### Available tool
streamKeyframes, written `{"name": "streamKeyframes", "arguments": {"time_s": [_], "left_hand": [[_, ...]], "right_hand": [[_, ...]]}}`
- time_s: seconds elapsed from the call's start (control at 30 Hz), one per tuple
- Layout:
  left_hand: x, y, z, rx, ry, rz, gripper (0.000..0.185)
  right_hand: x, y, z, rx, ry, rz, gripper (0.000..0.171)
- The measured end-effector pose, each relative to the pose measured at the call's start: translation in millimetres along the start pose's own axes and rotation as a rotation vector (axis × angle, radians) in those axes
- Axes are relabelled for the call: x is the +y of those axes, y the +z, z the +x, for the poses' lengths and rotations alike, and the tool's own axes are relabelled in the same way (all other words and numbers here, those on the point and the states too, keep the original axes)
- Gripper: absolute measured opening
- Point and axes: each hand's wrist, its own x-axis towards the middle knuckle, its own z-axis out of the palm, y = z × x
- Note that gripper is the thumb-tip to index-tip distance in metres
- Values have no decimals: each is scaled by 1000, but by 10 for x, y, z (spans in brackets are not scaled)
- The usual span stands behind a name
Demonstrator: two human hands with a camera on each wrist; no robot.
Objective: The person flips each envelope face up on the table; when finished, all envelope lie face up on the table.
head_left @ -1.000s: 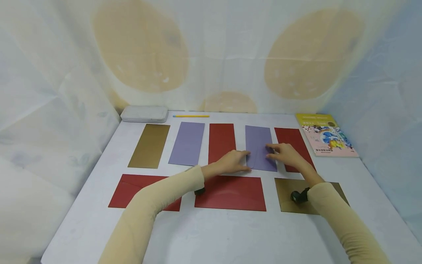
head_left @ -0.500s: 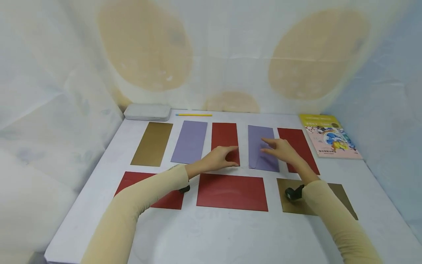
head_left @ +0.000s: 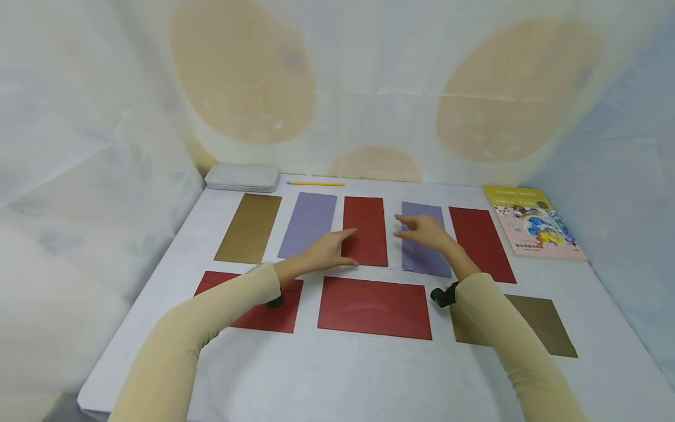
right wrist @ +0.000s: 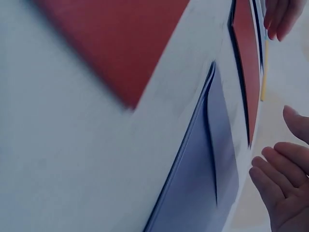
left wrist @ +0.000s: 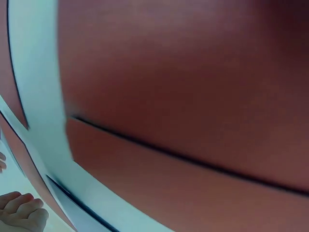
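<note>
Centre of the head view: upright red envelope, flat on the white table, plain, matte, third in a back row of five. Left hand over its lower left corner, fingers loosely extended, holding nothing; contact unclear. Right hand hovering above the purple envelope just to the right, fingers spread and relaxed. Narrow white gaps between neighbouring envelopes. Wide red envelope just below. Bare tabletop across the lower frame. Picture book at right edge.
</note>
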Motion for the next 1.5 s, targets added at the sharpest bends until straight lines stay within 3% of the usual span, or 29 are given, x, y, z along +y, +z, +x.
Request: {"name": "streamKeyframes", "arguments": {"time_s": [0.13, 0.5, 0.7, 1.03, 1.5], "left_hand": [[-53, -34, -29, -9, -46, 13, 99], [-30, -17, 10, -35, -62, 27, 113], [-10, -22, 30, -39, -91, 21, 114], [8, -1, 47, -52, -118, 13, 116], [22, 7, 36, -48, -89, 34, 103]], "right_hand": [[-90, 54, 123, -26, -4, -21, 61], [-174, 267, 370, -24, 22, -41, 63], [-200, 318, 364, 5, 22, 33, 62], [-175, 283, 339, 55, 64, 310, 59], [-220, 178, 288, 150, -33, 342, 51]]}}
